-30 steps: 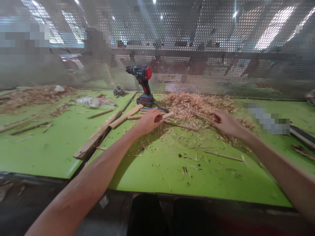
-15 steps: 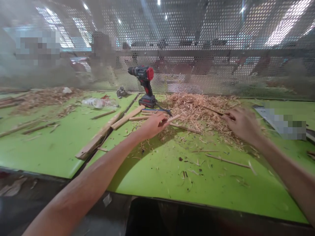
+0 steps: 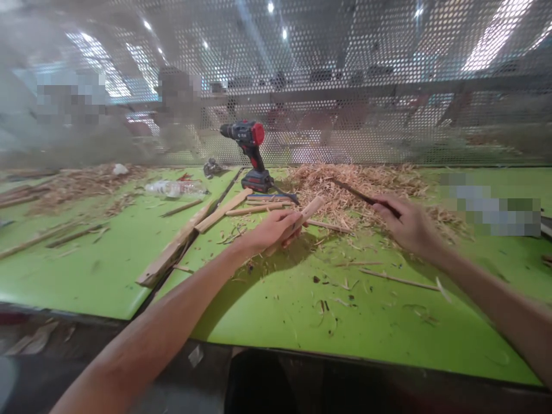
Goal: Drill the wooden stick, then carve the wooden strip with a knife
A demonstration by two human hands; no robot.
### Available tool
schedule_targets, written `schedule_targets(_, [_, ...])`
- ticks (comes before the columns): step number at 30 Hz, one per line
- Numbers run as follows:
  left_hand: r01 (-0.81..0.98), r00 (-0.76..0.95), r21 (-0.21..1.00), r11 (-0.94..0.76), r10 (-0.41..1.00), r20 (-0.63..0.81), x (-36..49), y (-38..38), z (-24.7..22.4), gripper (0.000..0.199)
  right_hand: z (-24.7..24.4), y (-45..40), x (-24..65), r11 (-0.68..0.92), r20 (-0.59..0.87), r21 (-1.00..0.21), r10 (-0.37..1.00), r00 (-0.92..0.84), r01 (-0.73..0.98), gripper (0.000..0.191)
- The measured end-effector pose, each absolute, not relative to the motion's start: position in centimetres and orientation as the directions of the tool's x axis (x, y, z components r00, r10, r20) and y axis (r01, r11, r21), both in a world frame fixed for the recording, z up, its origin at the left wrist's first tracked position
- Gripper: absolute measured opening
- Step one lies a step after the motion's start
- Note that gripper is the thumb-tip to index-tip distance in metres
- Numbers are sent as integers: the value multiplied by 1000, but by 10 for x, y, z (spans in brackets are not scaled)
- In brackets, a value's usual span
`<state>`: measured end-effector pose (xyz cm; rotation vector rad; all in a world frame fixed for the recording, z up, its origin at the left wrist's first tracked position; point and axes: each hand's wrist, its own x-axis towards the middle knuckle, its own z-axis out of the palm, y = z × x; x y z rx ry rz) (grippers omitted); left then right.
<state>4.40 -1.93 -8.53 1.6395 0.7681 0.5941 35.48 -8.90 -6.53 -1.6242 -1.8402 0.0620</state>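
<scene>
My left hand (image 3: pixel 276 229) is closed around a short, pale wooden stick (image 3: pixel 311 210), whose far end points up and to the right. To the right, my right hand (image 3: pixel 407 221) grips a knife (image 3: pixel 356 192) with a long, thin dark blade reaching left over a heap of wood shavings (image 3: pixel 366 178). Blade and stick are apart. Just beyond my left hand, several thin wood strips (image 3: pixel 259 207) lie on the green table top (image 3: pixel 276 322). A thin stick (image 3: pixel 330 226) rests on the table between the hands.
A cordless drill (image 3: pixel 250 152) stands upright on its battery near the perforated metal screen (image 3: pixel 328 115). A wooden board (image 3: pixel 172 247) lies along the table's dark seam, with a clear plastic bottle (image 3: pixel 175 188) behind it. More shavings (image 3: pixel 81 184) cover the back left.
My left hand has turned and raised the stick, showing more of its length. My right hand has moved left with the knife, bringing the blade nearer the stick.
</scene>
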Motion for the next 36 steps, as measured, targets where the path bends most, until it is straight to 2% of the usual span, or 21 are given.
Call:
schedule_targets(3, [77, 664, 996, -55, 747, -10, 46, -23, -85, 39, -70, -94, 342, 260, 489, -425, 872, -22, 867, 34])
schedule_targets(7, [-34, 669, 998, 60, 743, -22, 50, -27, -83, 34, -74, -97, 332, 237, 457, -422, 889, -20, 875, 32])
schedule_targets(9, [-79, 672, 991, 107, 740, -27, 50, -27, -83, 33, -74, -96, 332, 206, 425, -441, 905, 0, 874, 31])
schedule_targets(12, [-130, 663, 975, 183, 747, -52, 49, -24, -86, 32, -72, -91, 335, 241, 400, -517, 917, -18, 821, 28])
schedule_targets(14, [-136, 641, 967, 214, 763, -79, 49, -20, -90, 33, -72, -88, 339, 242, 364, -623, 932, 1, 744, 24])
schedule_targets(17, [-117, 600, 966, 232, 791, -117, 48, -16, -95, 34, -73, -86, 347, 131, 219, -787, 973, 75, 603, 22])
schedule_targets(20, [-88, 593, 967, 237, 793, -141, 49, -15, -96, 34, -74, -84, 356, 33, 89, -900, 990, 109, 434, 20])
schedule_targets(23, [-61, 571, 974, 220, 807, -147, 50, -16, -94, 32, -73, -80, 361, -28, 2, -971, 992, 124, 238, 14])
schedule_targets(26, [-38, 558, 982, 185, 819, -133, 49, -17, -93, 31, -71, -80, 361, -32, -17, -992, 993, 120, 124, 13])
schedule_targets(30, [-4, 567, 988, 157, 813, -128, 48, -18, -94, 33, -69, -83, 360, 5, 17, -995, 993, 113, 102, 13])
schedule_targets(34, [36, 558, 990, 139, 819, -135, 50, -20, -95, 33, -75, -81, 363, 22, 45, -973, 995, 92, 232, 15])
schedule_targets(36, [29, 571, 991, 127, 812, -121, 49, -19, -96, 34, -79, -80, 365, 19, 46, -971, 993, 108, 237, 15])
